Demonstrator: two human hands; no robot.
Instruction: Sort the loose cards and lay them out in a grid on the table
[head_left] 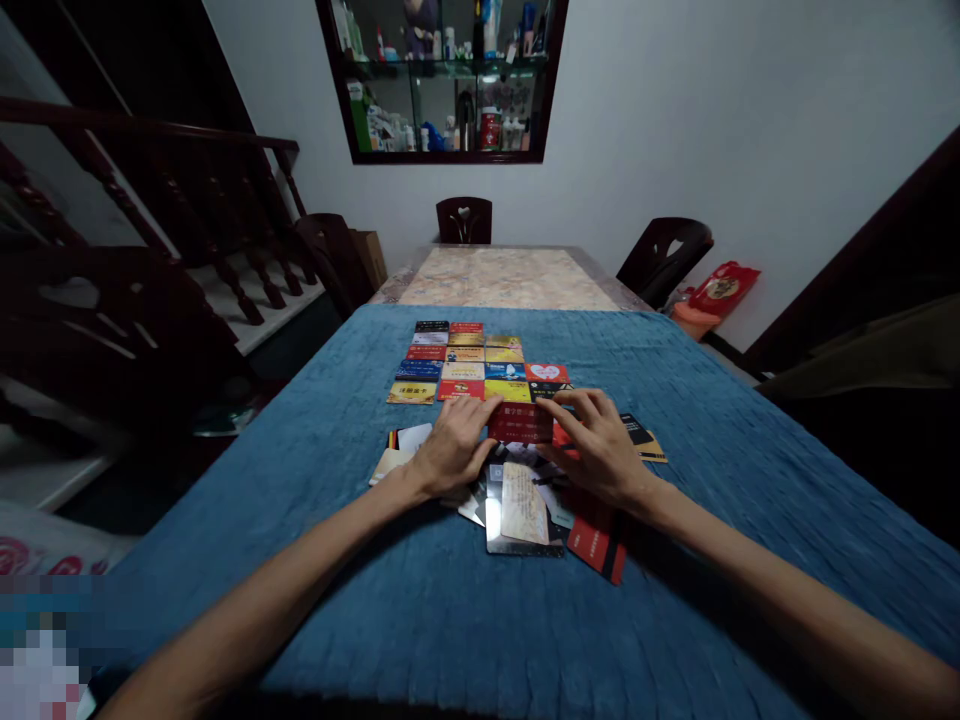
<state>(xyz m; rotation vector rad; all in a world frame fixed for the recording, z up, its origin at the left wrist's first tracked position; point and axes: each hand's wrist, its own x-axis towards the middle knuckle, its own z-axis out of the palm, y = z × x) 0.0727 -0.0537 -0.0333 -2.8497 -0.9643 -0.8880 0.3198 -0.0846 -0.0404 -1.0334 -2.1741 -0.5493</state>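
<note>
Between my two hands is a dark red card (519,422), its printed face toward me. My left hand (455,445) pinches its left end with thumb and fingers, and my right hand (598,440) grips the right end. Beyond it, several cards lie edge to edge in rows, among them a yellow card (508,390), a blue card (505,371) and a white card with a pink heart (547,373). Under and around my hands is a loose, overlapping pile, with a beige card (523,503) on top and a red card with a black stripe (598,535) at its right.
A blue cloth (300,480) covers the near part of the table; the bare marbled tabletop (502,275) shows behind it. Dark wooden chairs stand around, one at the far end (465,220) and one at the right (664,260). A stair railing (150,130) runs along the left.
</note>
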